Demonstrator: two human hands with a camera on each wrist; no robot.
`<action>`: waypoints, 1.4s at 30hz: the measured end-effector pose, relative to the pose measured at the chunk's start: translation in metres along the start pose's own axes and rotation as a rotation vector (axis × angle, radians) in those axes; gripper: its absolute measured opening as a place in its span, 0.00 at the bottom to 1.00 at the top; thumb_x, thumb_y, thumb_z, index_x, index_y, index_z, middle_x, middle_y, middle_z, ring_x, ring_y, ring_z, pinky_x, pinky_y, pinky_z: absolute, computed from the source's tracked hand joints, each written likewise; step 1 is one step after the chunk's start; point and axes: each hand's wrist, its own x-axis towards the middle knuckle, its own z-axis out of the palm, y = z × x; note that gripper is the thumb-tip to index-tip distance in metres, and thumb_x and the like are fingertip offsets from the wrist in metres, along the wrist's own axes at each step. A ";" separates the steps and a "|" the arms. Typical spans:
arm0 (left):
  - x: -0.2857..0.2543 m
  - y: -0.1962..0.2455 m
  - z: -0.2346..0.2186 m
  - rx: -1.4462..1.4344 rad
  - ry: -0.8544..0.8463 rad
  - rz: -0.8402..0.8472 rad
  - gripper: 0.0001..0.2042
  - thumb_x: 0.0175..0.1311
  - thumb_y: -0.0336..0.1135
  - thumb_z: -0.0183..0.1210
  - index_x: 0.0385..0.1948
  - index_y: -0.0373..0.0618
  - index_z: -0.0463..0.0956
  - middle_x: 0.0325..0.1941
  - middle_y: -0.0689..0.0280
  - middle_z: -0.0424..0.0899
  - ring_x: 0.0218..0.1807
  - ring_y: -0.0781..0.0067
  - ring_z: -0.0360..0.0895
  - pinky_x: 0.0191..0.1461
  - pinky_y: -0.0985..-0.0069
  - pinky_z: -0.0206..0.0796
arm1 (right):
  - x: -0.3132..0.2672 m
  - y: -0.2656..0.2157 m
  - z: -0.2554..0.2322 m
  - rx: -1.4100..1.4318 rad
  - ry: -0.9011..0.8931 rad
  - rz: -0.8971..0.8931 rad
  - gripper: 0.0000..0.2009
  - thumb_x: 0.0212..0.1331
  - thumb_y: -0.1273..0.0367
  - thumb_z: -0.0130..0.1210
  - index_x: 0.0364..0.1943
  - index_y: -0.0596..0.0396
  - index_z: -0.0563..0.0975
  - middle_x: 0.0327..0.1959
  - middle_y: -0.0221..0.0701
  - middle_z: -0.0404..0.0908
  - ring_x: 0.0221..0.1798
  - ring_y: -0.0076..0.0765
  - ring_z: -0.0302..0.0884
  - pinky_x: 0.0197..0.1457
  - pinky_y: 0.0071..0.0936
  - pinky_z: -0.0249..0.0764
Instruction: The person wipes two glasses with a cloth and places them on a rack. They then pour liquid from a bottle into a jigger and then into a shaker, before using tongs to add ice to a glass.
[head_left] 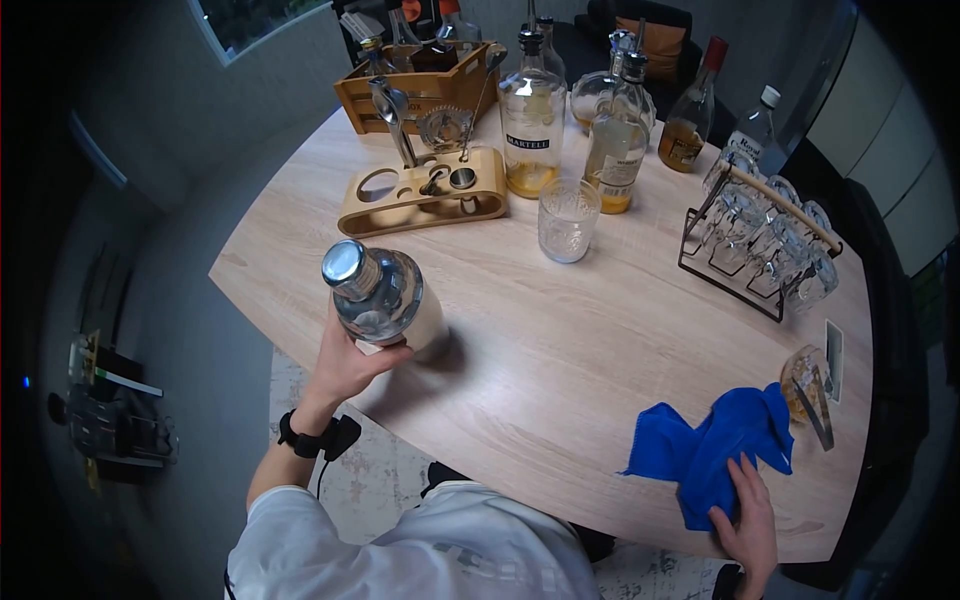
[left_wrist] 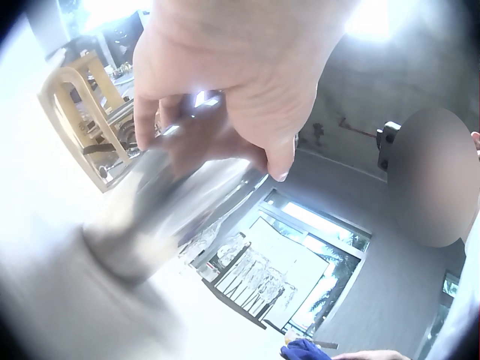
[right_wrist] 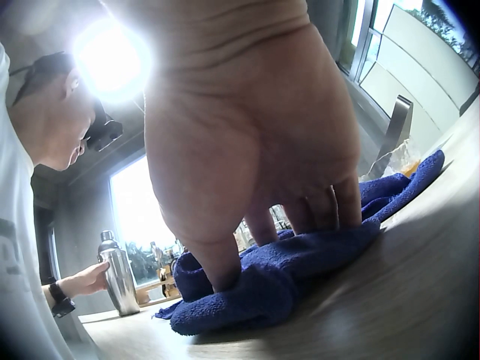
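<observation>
A silver cocktail shaker point(head_left: 405, 305) with a capped top is at the near left part of the table point(head_left: 560, 370), its base at the tabletop. My left hand point(head_left: 345, 368) grips it, thumb and fingers wrapped around the metal body point(left_wrist: 161, 206). Over at the near right, a crumpled blue cloth point(head_left: 715, 435) lies on the wood. My right hand point(head_left: 750, 520) holds the cloth from above, thumb on one side of a fold and fingers on the other, as the right wrist view shows; the fingertips sink into the fabric point(right_wrist: 262, 292).
Beyond the shaker is a wooden bar-tool stand point(head_left: 420, 205); a patterned glass point(head_left: 568, 222) is right of it. Pourer bottles point(head_left: 530, 120) and a wooden crate point(head_left: 415, 95) stand behind. A rack of glass mugs point(head_left: 765, 235) occupies the right, near a small bowl with tongs point(head_left: 803, 385).
</observation>
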 end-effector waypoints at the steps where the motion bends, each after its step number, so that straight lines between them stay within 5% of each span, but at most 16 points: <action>1: -0.002 -0.003 0.000 -0.006 0.002 -0.006 0.43 0.42 0.30 0.76 0.62 0.40 0.59 0.60 0.60 0.72 0.61 0.68 0.70 0.66 0.68 0.63 | 0.000 -0.001 0.000 0.000 0.001 0.002 0.35 0.47 0.71 0.63 0.65 0.59 0.67 0.70 0.52 0.61 0.71 0.60 0.59 0.72 0.42 0.58; 17: -0.009 -0.029 0.010 -0.226 0.051 -0.010 0.38 0.44 0.23 0.73 0.61 0.42 0.62 0.60 0.62 0.73 0.62 0.69 0.70 0.67 0.69 0.62 | -0.002 -0.004 -0.004 -0.005 0.011 -0.026 0.34 0.47 0.71 0.64 0.64 0.57 0.68 0.70 0.50 0.61 0.70 0.60 0.61 0.71 0.42 0.60; 20: -0.008 -0.025 -0.002 -0.163 -0.049 -0.106 0.44 0.44 0.31 0.76 0.65 0.41 0.58 0.64 0.61 0.69 0.66 0.68 0.66 0.70 0.67 0.58 | -0.003 -0.004 -0.027 -0.114 0.187 -0.151 0.29 0.47 0.72 0.64 0.59 0.59 0.72 0.69 0.49 0.63 0.68 0.60 0.63 0.69 0.43 0.62; 21: -0.006 -0.031 -0.011 -0.168 -0.067 0.001 0.51 0.42 0.39 0.78 0.69 0.42 0.53 0.68 0.59 0.65 0.69 0.66 0.63 0.72 0.66 0.55 | -0.004 -0.010 -0.037 -0.117 0.189 -0.149 0.29 0.47 0.72 0.64 0.59 0.59 0.72 0.69 0.49 0.63 0.68 0.60 0.63 0.69 0.43 0.62; 23: 0.003 -0.026 -0.018 -0.175 -0.093 0.115 0.58 0.39 0.48 0.79 0.72 0.43 0.48 0.71 0.57 0.61 0.72 0.64 0.60 0.73 0.64 0.53 | 0.005 -0.034 -0.057 -0.085 0.245 -0.165 0.24 0.47 0.73 0.63 0.53 0.60 0.75 0.66 0.48 0.68 0.65 0.59 0.67 0.66 0.43 0.65; 25: 0.010 0.008 -0.022 -0.199 0.066 0.281 0.68 0.31 0.61 0.78 0.75 0.45 0.38 0.75 0.54 0.54 0.75 0.60 0.55 0.75 0.63 0.50 | 0.021 -0.067 -0.065 -0.103 0.282 -0.225 0.23 0.46 0.72 0.65 0.50 0.60 0.76 0.61 0.46 0.73 0.59 0.58 0.72 0.62 0.41 0.69; 27: 0.018 0.028 -0.021 -0.170 0.052 0.305 0.70 0.29 0.64 0.77 0.75 0.47 0.38 0.77 0.52 0.51 0.76 0.58 0.54 0.75 0.62 0.50 | 0.042 -0.107 -0.069 -0.105 0.182 -0.440 0.24 0.47 0.68 0.67 0.50 0.60 0.76 0.57 0.43 0.76 0.54 0.54 0.76 0.58 0.41 0.71; 30: 0.025 0.046 -0.008 -0.132 -0.010 0.428 0.63 0.35 0.57 0.78 0.74 0.45 0.45 0.75 0.54 0.55 0.75 0.60 0.56 0.74 0.64 0.51 | 0.079 -0.172 -0.067 -0.161 0.177 -0.736 0.24 0.53 0.61 0.65 0.52 0.58 0.75 0.52 0.39 0.78 0.48 0.48 0.79 0.50 0.38 0.75; 35: 0.028 0.052 0.009 -0.095 0.066 0.254 0.38 0.47 0.36 0.75 0.61 0.39 0.64 0.60 0.60 0.73 0.61 0.67 0.71 0.65 0.71 0.62 | 0.160 -0.283 -0.040 -0.024 0.285 -1.112 0.28 0.62 0.49 0.55 0.55 0.57 0.73 0.47 0.41 0.79 0.45 0.48 0.80 0.45 0.37 0.77; 37: 0.030 0.048 0.011 -0.123 0.057 0.353 0.36 0.47 0.33 0.74 0.59 0.38 0.65 0.55 0.62 0.76 0.55 0.71 0.74 0.60 0.72 0.67 | 0.181 -0.326 -0.028 -0.080 0.271 -1.080 0.29 0.62 0.44 0.51 0.49 0.58 0.75 0.42 0.42 0.80 0.40 0.46 0.82 0.39 0.37 0.78; 39: 0.028 0.051 0.006 0.256 0.082 0.314 0.36 0.46 0.32 0.74 0.59 0.38 0.65 0.53 0.61 0.78 0.53 0.72 0.76 0.56 0.73 0.69 | 0.195 -0.358 -0.011 -0.167 0.338 -1.092 0.28 0.62 0.43 0.50 0.41 0.57 0.77 0.32 0.41 0.82 0.32 0.43 0.83 0.32 0.36 0.76; 40: 0.023 0.038 0.008 -0.023 0.104 0.259 0.36 0.43 0.31 0.74 0.58 0.37 0.67 0.52 0.61 0.79 0.50 0.71 0.78 0.53 0.72 0.70 | 0.202 -0.369 0.001 -0.163 0.352 -1.082 0.28 0.62 0.43 0.50 0.41 0.57 0.77 0.32 0.41 0.82 0.32 0.43 0.83 0.32 0.36 0.76; 42: 0.026 0.029 0.001 0.006 0.107 0.239 0.36 0.42 0.31 0.74 0.57 0.37 0.67 0.52 0.61 0.79 0.49 0.71 0.78 0.53 0.72 0.70 | 0.210 -0.384 0.025 -0.274 0.392 -1.093 0.25 0.62 0.45 0.50 0.34 0.56 0.78 0.22 0.38 0.81 0.25 0.39 0.82 0.29 0.32 0.75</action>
